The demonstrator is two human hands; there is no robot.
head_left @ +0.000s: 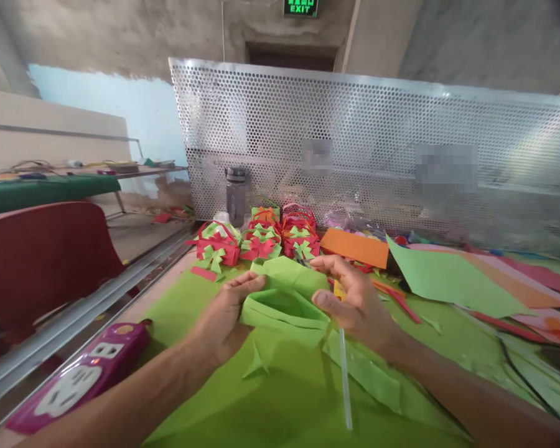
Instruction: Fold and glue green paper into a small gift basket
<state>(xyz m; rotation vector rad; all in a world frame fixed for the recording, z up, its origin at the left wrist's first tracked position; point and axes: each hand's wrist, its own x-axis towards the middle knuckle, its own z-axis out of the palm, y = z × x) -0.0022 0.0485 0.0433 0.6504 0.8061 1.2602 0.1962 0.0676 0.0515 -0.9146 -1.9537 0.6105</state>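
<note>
A folded green paper box [285,300] is held up between both hands over the green sheet covering the table [205,386]. My left hand [224,314] grips its left side with the fingers curled round the edge. On the other side my right hand [354,297] pinches the right rim, thumb in front and fingers behind. The box is open at the top and its back flap stands up. Green paper scraps [256,366] lie under the hands.
Several finished red and green paper baskets [261,239] stand at the back by a grey bottle [236,194] and a perforated metal screen [378,149]. Orange and green sheets [448,274] lie right. A clear stick [344,379], a pink power strip [84,376], a red chair [37,261].
</note>
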